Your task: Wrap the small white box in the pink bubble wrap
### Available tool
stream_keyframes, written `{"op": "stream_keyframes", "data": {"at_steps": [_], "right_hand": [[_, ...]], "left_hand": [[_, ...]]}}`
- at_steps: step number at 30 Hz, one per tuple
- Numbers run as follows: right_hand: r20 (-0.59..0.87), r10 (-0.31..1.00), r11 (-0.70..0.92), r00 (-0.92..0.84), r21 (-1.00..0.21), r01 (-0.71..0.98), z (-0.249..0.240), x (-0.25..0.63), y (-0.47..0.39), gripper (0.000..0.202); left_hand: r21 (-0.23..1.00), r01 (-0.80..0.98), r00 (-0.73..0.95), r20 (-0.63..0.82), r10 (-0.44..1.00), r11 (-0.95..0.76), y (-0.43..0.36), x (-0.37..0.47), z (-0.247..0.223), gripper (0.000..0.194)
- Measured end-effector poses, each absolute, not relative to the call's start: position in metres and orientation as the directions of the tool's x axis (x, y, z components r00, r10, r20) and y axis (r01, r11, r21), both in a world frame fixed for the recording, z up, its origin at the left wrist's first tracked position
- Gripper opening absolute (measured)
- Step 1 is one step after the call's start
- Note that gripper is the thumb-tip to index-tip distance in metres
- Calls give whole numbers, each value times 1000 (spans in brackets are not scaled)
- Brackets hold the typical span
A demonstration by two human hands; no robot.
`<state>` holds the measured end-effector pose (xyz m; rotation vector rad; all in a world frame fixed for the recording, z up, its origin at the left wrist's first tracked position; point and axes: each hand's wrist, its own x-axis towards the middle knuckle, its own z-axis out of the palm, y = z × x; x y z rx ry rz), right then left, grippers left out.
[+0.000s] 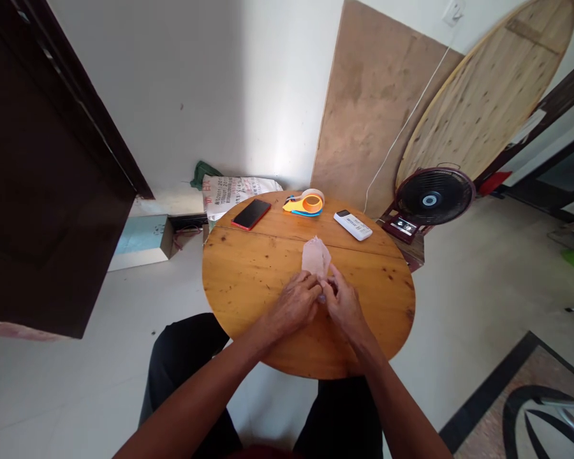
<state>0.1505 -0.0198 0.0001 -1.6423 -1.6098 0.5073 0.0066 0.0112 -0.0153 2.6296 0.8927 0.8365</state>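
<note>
A small pale pink folded sheet (315, 255), paper or thin plastic, lies over the middle of the round wooden table (249, 280), its ragged far end pointing away from me. My left hand (298, 297) is closed at the sheet's near end, fingertips pinched together. Right beside it, my right hand (341, 302) pinches the same end, its index finger along the sheet's right edge. The fingers of both hands meet and hide the gripped part. A little whitish material shows just below the fingertips.
Along the table's far side lie a red-edged phone (251, 214), an orange tape dispenser (304, 203) and a white remote control (353, 225). A dark fan (430, 199) stands at the right. Behind the table are a printed sack (239, 191) and a leaning board (377, 102).
</note>
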Motion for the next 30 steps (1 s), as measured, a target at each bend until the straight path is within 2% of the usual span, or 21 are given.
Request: {"op": "stream_keyframes", "data": {"at_steps": [4, 9, 13, 15, 18, 20, 23, 25, 26, 28, 30], "right_hand": [[197, 980, 123, 40, -744, 657, 4, 161, -23, 48], [193, 981, 159, -21, -736, 658, -3, 163, -24, 52], [232, 972, 178, -35, -634, 753, -8, 154, -27, 55], [235, 972, 161, -30, -561, 812, -9, 151, -28, 56], [221, 975, 134, -11, -551, 824, -9, 153, -28, 60], [198, 980, 145, -16, -655, 742, -9, 159, -26, 62], [122, 992, 126, -41, -854, 505, -8, 170, -20, 61], [97, 995, 79, 22, -907, 414, -5, 177, -11, 52], [103, 992, 61, 78, -903, 425, -2, 181, -4, 44], [147, 974, 25, 175, -829, 558, 7, 186, 12, 28], [171, 967, -32, 189, -654, 756, 15, 188, 31, 28]], "left_hand": [[460, 500, 562, 472, 679, -734, 7, 3, -17, 29], [671, 342, 488, 471, 735, -657, 7, -5, -15, 36], [789, 374, 320, 384, 866, -488, 10, -3, -15, 19], [807, 419, 282, 321, 904, -417, 13, 3, -15, 3], [825, 468, 273, 207, 940, -317, 21, 12, -15, 16], [824, 488, 308, 146, 940, -288, 26, 15, -14, 18], [813, 519, 331, 95, 939, -265, 29, 16, -12, 14], [797, 553, 314, 69, 947, -242, 29, 15, -10, 11], [786, 573, 307, 57, 950, -232, 28, 15, -9, 9], [756, 610, 310, 51, 949, -240, 27, 15, -6, 7], [707, 646, 335, 78, 939, -289, 27, 16, -4, 7]]}}
